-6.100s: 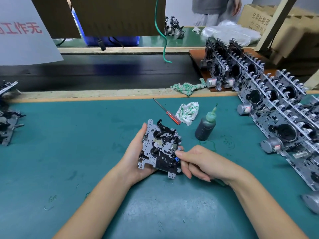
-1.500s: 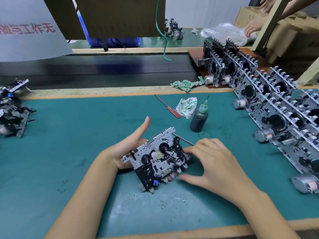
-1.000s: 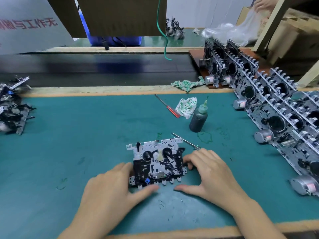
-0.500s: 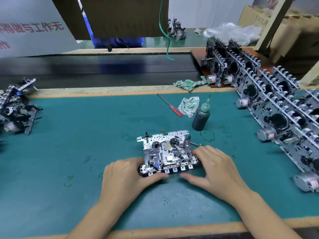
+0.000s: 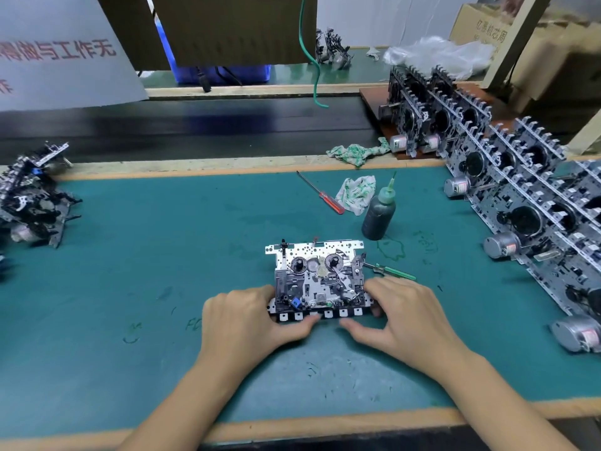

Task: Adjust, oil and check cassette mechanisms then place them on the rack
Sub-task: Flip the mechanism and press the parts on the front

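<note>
A metal cassette mechanism (image 5: 318,281) lies flat on the teal mat, its row of white keys facing me. My left hand (image 5: 240,320) grips its left end, with the thumb against the keys. My right hand (image 5: 409,317) holds the right end with curled fingers, its thumb stretched out just in front of the keys. A dark oil bottle (image 5: 379,216) with a green nozzle stands behind and to the right. The rack (image 5: 520,206) of upright mechanisms runs along the right side.
A green-handled screwdriver (image 5: 395,273) lies just behind my right hand. A red-handled screwdriver (image 5: 325,196) and a rag (image 5: 356,192) lie near the bottle. More mechanisms are piled (image 5: 29,203) at the left edge. A black conveyor belt (image 5: 195,125) runs behind the mat.
The mechanism went from tilted in my left hand to flat on the mat, keys toward me. Both hands moved to its near corners. The green screwdriver now lies uncovered.
</note>
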Motion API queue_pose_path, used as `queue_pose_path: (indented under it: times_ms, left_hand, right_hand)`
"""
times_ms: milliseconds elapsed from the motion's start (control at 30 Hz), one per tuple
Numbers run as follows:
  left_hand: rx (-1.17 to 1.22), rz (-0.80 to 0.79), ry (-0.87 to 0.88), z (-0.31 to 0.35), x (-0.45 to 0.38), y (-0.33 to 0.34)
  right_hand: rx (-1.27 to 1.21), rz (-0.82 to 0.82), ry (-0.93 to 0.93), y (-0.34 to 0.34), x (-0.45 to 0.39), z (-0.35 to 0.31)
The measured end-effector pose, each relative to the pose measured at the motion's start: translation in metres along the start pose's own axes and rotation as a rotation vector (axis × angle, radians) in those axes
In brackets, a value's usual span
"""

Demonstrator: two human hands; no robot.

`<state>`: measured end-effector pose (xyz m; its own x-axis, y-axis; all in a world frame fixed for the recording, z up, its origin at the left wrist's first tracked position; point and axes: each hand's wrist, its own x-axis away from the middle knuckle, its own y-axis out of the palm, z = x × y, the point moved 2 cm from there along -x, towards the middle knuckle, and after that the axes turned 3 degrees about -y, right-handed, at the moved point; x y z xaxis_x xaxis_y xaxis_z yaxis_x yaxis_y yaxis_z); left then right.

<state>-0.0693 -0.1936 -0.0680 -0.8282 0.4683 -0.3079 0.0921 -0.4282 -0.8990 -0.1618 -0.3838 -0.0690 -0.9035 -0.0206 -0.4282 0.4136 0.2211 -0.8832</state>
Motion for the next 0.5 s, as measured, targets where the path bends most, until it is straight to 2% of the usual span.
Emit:
queue_pose_path:
  times_ms: [100, 267, 500]
  left_hand:
    - [0.009, 0.013, 0.023, -0.001, -0.002, 0.0]
    - [0.133, -0.022, 0.224, -0.011, 0.001, -0.002]
    - [0.056, 0.064, 0.238, -0.01, 0.003, -0.001]
  right_hand:
    - [-0.002, -0.017, -0.012, 0.001, 0.001, -0.001]
    - [0.001, 0.013, 0.033, 0.002, 0.001, -0.001]
    - [-0.098, -0.033, 0.011, -0.001, 0.006, 0.001]
